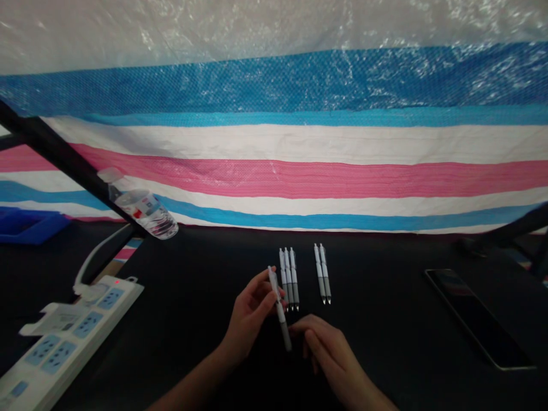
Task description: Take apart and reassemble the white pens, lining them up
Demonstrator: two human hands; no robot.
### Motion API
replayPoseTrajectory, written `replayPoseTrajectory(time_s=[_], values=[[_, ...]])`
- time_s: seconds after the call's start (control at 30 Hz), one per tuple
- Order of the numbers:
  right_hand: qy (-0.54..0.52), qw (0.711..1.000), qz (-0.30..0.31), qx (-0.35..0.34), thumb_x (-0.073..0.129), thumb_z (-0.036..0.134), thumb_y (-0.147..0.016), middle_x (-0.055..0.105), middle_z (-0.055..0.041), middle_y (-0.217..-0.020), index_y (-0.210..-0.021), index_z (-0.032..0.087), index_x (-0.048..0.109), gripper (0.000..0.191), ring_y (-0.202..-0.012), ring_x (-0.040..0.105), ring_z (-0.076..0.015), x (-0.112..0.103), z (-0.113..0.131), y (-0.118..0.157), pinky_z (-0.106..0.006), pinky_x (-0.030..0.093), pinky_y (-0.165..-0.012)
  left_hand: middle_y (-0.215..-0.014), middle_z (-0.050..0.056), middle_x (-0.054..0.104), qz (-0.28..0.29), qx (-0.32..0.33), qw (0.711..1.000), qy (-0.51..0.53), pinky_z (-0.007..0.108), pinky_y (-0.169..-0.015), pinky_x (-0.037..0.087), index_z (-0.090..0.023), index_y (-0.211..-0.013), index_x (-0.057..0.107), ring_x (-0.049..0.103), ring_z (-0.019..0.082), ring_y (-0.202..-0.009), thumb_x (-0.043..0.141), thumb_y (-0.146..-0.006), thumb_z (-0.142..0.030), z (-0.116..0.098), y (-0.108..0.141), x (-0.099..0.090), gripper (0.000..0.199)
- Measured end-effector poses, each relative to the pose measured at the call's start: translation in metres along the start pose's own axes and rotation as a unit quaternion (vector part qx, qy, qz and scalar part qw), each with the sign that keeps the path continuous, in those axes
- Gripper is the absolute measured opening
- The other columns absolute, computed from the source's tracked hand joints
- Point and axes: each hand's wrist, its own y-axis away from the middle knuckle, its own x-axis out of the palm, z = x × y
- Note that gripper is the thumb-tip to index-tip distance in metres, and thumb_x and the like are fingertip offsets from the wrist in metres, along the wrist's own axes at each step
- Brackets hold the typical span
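Observation:
My left hand (252, 311) pinches a white pen with a grey grip (279, 308) by its upper half, the pen tilted with its grey end toward me. Close to that grey end is my right hand (323, 345), its fingers bent; whether a fingertip touches the pen I cannot make out. Just beyond, three similar pens (289, 277) lie side by side on the black table (381, 274), partly behind the left fingertips. Two more pens (323, 274) lie together a little to the right, tips toward me.
A white power strip (72, 337) with a plugged-in cable lies at the left. Behind it a clear water bottle (148, 208) leans near a black bar (64, 157). A blue tray (29, 225) is far left, a phone (475, 314) at right. A striped sheet (299, 177) hangs behind.

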Motion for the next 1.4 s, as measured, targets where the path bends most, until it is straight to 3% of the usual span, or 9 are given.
replayPoseTrajectory(time_s=[0.1,0.2,0.33,0.6,0.7,0.87,1.03,1.4], values=[[0.052,0.998,-0.018,-0.011,0.046,0.053,-0.101,0.063,-0.0053,-0.085,-0.097,0.018,0.073,0.044,-0.069,0.057,-0.0159,-0.003,0.005,0.001,-0.027,0.045,-0.062,-0.09,0.005,0.075,0.002,0.004,1.0,-0.03,0.032,-0.068,0.06,-0.023,-0.141,0.049,0.07,0.019,-0.071,0.079,-0.082,-0.028,0.0,-0.002,-0.003,0.066],[0.033,0.999,-0.017,0.03,0.045,0.054,-0.099,0.059,-0.0034,-0.081,-0.096,0.018,0.072,0.045,-0.063,0.053,-0.0148,-0.003,0.002,0.0,-0.025,0.04,-0.053,-0.09,0.004,0.075,0.016,0.002,0.999,-0.034,0.032,-0.066,0.061,-0.023,-0.134,0.051,0.072,0.019,-0.073,0.079,-0.082,-0.029,0.002,-0.005,-0.005,0.059],[0.033,0.999,-0.009,0.04,0.048,0.049,-0.098,0.058,-0.0024,-0.079,-0.096,0.017,0.071,0.039,-0.063,0.052,-0.0146,-0.003,-0.001,-0.001,-0.024,0.039,-0.052,-0.089,0.004,0.076,0.014,0.005,0.999,-0.033,0.032,-0.067,0.061,-0.022,-0.124,0.055,0.073,0.02,-0.075,0.078,-0.083,-0.029,0.007,-0.007,-0.008,0.048],[0.036,0.998,-0.025,0.038,0.05,0.042,-0.095,0.06,-0.0023,-0.076,-0.094,0.016,0.072,0.034,-0.061,0.053,-0.0143,-0.001,0.002,-0.002,-0.023,0.038,-0.051,-0.089,0.004,0.076,-0.009,0.004,0.999,-0.033,0.03,-0.067,0.061,-0.022,-0.125,0.053,0.074,0.02,-0.075,0.079,-0.082,-0.027,0.008,-0.008,-0.008,0.051],[0.034,0.998,-0.024,0.04,0.051,0.043,-0.095,0.062,-0.0035,-0.078,-0.094,0.016,0.072,0.035,-0.062,0.055,-0.0146,-0.001,0.001,-0.002,-0.023,0.039,-0.051,-0.088,0.004,0.076,-0.02,-0.001,0.999,-0.028,0.031,-0.066,0.061,-0.022,-0.122,0.054,0.074,0.02,-0.075,0.081,-0.081,-0.028,0.007,-0.009,-0.008,0.05],[0.026,0.998,-0.03,0.052,0.052,0.045,-0.094,0.062,-0.0034,-0.079,-0.094,0.016,0.071,0.034,-0.06,0.055,-0.014,-0.001,0.0,-0.001,-0.022,0.039,-0.049,-0.088,0.004,0.076,-0.038,-0.004,0.999,-0.014,0.028,-0.064,0.06,-0.022,-0.134,0.048,0.072,0.017,-0.071,0.081,-0.081,-0.027,0.006,-0.011,-0.008,0.063],[0.024,0.998,-0.035,0.041,0.053,0.043,-0.094,0.064,-0.0042,-0.08,-0.092,0.017,0.072,0.032,-0.063,0.056,-0.0146,-0.001,0.0,-0.002,-0.022,0.039,-0.05,-0.087,0.005,0.076,-0.043,-0.014,0.999,-0.019,0.03,-0.064,0.06,-0.02,-0.123,0.054,0.073,0.019,-0.072,0.082,-0.078,-0.028,0.005,-0.01,-0.007,0.054],[0.029,0.998,-0.035,0.044,0.054,0.048,-0.094,0.06,-0.0014,-0.072,-0.091,0.017,0.072,0.036,-0.057,0.052,-0.0124,-0.002,-0.002,-0.002,-0.021,0.037,-0.048,-0.087,0.004,0.076,-0.043,-0.007,0.999,-0.017,0.03,-0.066,0.06,-0.021,-0.121,0.054,0.072,0.019,-0.072,0.081,-0.079,-0.029,0.002,-0.012,-0.006,0.051]])
